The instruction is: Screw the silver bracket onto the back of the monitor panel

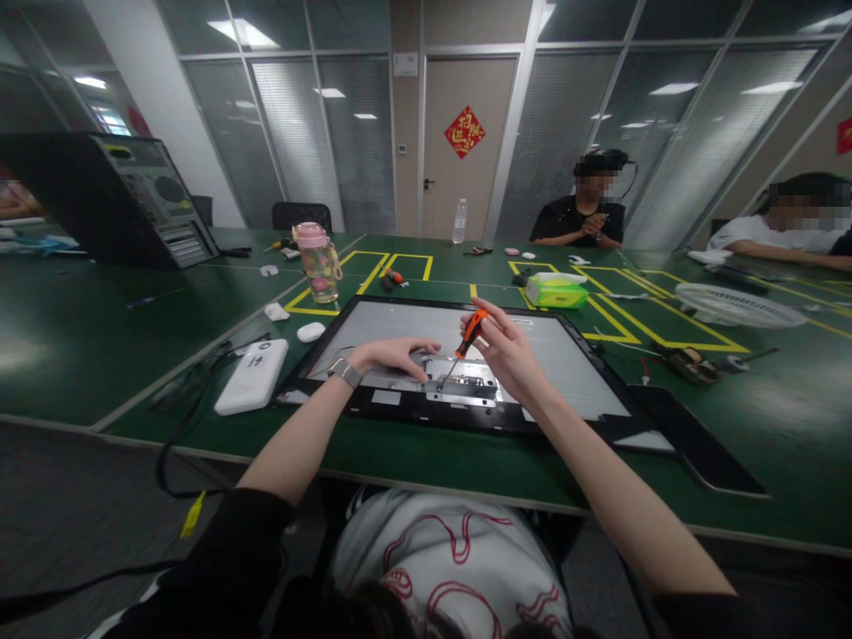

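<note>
A monitor panel lies face down on the green table, with a metal bracket at its near middle. My right hand is closed round an orange-handled screwdriver, its tip down on the bracket. My left hand lies flat on the panel just left of the bracket, fingers stretched out, a watch on the wrist.
A white power bank and a white mouse lie left of the panel. A pink bottle, a green tissue pack, a white fan grille and a computer case stand farther back. Two people sit across the table.
</note>
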Available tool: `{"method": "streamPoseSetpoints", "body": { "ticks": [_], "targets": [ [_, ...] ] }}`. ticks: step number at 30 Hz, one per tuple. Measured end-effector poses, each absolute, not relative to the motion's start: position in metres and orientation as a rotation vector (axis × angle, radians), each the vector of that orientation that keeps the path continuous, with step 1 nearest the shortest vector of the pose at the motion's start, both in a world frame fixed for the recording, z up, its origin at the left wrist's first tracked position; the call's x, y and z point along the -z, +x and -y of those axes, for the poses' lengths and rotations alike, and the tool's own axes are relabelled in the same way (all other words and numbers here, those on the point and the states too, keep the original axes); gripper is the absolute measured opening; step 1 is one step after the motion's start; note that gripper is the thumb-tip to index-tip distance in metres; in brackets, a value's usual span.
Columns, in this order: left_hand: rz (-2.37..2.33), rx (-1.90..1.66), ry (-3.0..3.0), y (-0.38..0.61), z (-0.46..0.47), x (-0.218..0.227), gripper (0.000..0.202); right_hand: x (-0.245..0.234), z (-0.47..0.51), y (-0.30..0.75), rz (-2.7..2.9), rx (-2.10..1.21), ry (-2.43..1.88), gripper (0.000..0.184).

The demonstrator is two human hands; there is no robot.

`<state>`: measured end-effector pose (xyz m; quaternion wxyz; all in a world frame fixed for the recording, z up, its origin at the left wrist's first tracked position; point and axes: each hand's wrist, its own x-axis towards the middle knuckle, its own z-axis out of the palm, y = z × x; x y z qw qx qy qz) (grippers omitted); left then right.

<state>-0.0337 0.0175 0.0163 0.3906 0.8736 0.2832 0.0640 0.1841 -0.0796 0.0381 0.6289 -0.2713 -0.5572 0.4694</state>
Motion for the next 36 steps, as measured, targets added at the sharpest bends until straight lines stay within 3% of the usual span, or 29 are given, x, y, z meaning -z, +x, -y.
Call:
{"method": "streamPoseSetpoints", "body": {
  "ticks": [7,12,18,36],
  "targets": [
    [-0.717,-0.152,2.208,-0.0338,-0.0154,-0.0184,0.067,-0.0391,0.084,0.1817,1.378,-0.95,-0.66,0.023],
    [-0.702,-0.148,2.23,-0.0346,-0.0187,-0.0154,0.067,-0.0403,0.086,0.1812,1.409,-1.021,-0.559,0.028],
    [-0.686,-0.166,2.214,-0.0347,-0.0207,-0.0126,0.064,-0.0362,0.0836,0.1839,1.449,-0.911,-0.64,0.021],
    [-0.695,-0.153,2.222,-0.0339,-0.0182,-0.0159,0.062,-0.0382,0.0861,0.1811,1.557,-0.758,-0.683,0.026]
  ]
}}
